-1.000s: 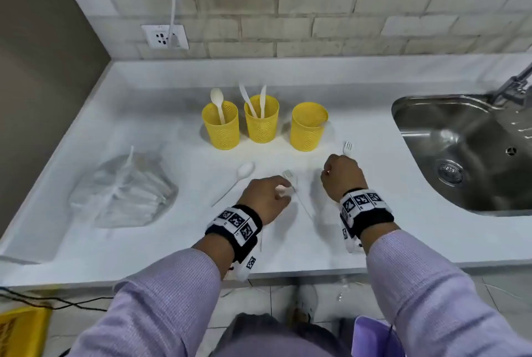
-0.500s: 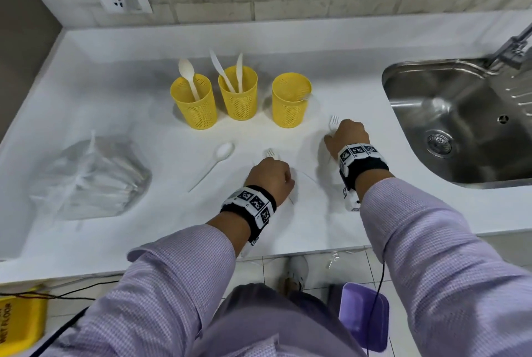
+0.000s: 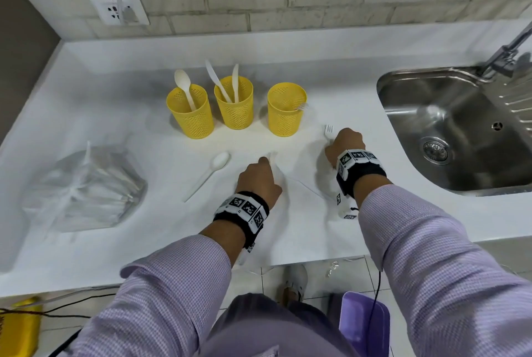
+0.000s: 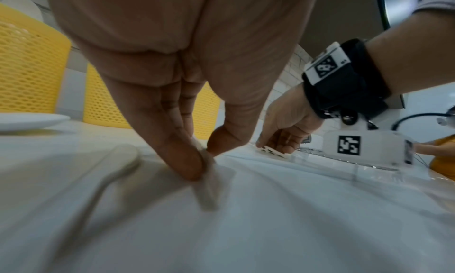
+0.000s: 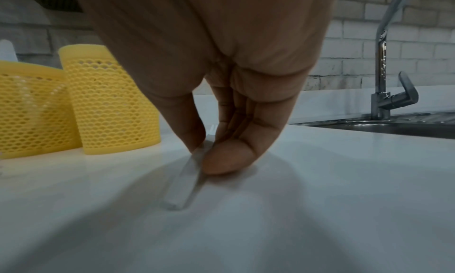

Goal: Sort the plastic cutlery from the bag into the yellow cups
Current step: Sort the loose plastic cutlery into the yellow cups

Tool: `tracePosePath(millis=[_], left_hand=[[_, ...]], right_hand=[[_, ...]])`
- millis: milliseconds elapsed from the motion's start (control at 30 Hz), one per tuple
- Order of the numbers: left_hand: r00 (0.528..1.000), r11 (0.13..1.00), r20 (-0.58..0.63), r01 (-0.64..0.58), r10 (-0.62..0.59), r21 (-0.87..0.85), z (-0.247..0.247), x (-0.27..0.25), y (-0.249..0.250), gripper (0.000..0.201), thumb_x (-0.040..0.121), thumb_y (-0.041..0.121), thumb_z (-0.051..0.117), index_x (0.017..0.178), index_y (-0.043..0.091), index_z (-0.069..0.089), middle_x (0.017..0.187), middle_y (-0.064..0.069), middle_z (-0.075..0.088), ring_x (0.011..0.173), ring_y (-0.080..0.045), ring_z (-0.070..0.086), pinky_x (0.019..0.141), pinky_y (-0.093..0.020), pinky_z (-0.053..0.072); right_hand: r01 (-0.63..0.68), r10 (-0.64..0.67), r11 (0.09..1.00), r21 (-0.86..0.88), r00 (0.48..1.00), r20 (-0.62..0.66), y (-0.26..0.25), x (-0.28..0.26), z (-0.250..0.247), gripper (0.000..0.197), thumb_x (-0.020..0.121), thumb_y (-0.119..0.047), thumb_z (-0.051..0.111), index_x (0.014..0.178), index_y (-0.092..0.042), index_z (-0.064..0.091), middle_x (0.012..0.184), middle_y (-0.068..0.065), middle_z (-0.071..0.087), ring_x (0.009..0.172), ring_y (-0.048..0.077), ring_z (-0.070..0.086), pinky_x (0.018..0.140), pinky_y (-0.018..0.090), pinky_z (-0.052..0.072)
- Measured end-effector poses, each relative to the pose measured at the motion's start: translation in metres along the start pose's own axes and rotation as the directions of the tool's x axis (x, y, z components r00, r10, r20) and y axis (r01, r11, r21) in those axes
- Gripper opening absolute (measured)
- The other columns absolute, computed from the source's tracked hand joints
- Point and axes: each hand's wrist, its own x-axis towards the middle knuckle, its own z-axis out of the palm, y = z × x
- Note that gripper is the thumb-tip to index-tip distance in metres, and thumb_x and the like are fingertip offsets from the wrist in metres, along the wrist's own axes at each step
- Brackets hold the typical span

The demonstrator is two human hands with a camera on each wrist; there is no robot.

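Observation:
Three yellow mesh cups stand in a row: the left cup (image 3: 190, 112) holds a spoon, the middle cup (image 3: 233, 103) two knives, the right cup (image 3: 286, 110) a fork tip at its rim. My left hand (image 4: 205, 158) pinches a white fork (image 4: 209, 182) lying flat on the counter, thumb against forefinger. My right hand (image 5: 204, 154) pinches a second white fork (image 5: 184, 182) by its handle, the tines (image 3: 328, 130) poking out ahead of the knuckles. A loose white spoon (image 3: 213, 168) lies left of my left hand (image 3: 266, 159). The clear bag of cutlery (image 3: 83, 187) sits at the far left.
A steel sink (image 3: 449, 126) with a tap (image 5: 384, 63) is sunk into the white counter (image 3: 144, 235) to the right of my right hand. A wall socket (image 3: 119, 10) with a plugged cable is behind the cups. The counter's front edge runs just under my wrists.
The head view has shifted. Both hands stay low on the counter at their forks; the left hand has slid slightly toward the cups and now pinches its fork.

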Motion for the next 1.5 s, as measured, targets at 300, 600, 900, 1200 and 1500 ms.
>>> tracePosePath(millis=[300,600,900,1200,1500], left_hand=[[0.999,0.943,-0.034,0.018,-0.032,-0.333,-0.011,0.003,-0.013,0.024,0.087,0.024,0.062,0.072,0.006,0.056,0.075,-0.011,0.065,0.078,-0.035,0.069,0.071,-0.040,0.058],[0.994,0.439,0.076,0.104,-0.080,-0.893,-0.017,-0.014,-0.002,0.018,0.093,-0.002,0.055,0.095,0.001,0.073,0.093,-0.015,0.072,0.074,-0.023,0.074,0.071,-0.032,0.063],[0.995,0.588,0.015,-0.046,0.099,-0.807,-0.013,-0.026,-0.004,0.028,0.080,0.000,0.052,0.079,0.016,0.075,0.054,0.008,0.051,0.061,-0.019,0.044,0.070,-0.036,0.039],[0.992,0.496,0.078,0.020,0.097,-0.868,-0.023,-0.030,-0.007,0.034,0.074,0.000,0.054,0.102,0.006,0.073,0.081,-0.015,0.072,0.072,-0.025,0.069,0.083,-0.043,0.060],[0.983,0.690,-0.042,0.096,-0.180,-0.717,-0.046,-0.012,-0.048,0.016,0.095,0.017,0.051,0.090,0.010,0.064,0.077,-0.004,0.062,0.070,-0.023,0.052,0.065,-0.030,0.040]], right_hand=[[0.105,-0.100,0.989,0.107,0.994,-0.054,0.010,-0.030,-0.009,0.025,0.089,-0.022,0.068,0.086,0.002,0.072,0.086,0.021,0.074,0.089,0.036,0.068,0.079,0.037,0.056],[0.333,-0.308,0.874,0.355,0.943,-0.126,-0.010,-0.101,0.007,0.017,0.086,-0.026,0.076,0.081,-0.015,0.064,0.073,0.004,0.071,0.070,0.030,0.071,0.077,0.042,0.057],[0.343,-0.334,0.839,0.422,0.937,-0.098,-0.024,-0.119,0.027,0.016,0.088,-0.021,0.075,0.082,-0.017,0.061,0.073,0.003,0.069,0.068,0.027,0.070,0.072,0.042,0.059],[0.397,-0.398,0.849,0.349,0.914,-0.071,-0.039,-0.119,0.025,0.018,0.091,-0.025,0.071,0.080,-0.011,0.070,0.074,0.003,0.072,0.074,0.025,0.070,0.072,0.037,0.056],[0.392,-0.383,0.907,0.154,0.920,-0.084,-0.012,-0.091,0.001,0.014,0.092,-0.013,0.060,0.083,-0.012,0.070,0.086,0.008,0.074,0.088,0.033,0.067,0.071,0.030,0.047]])
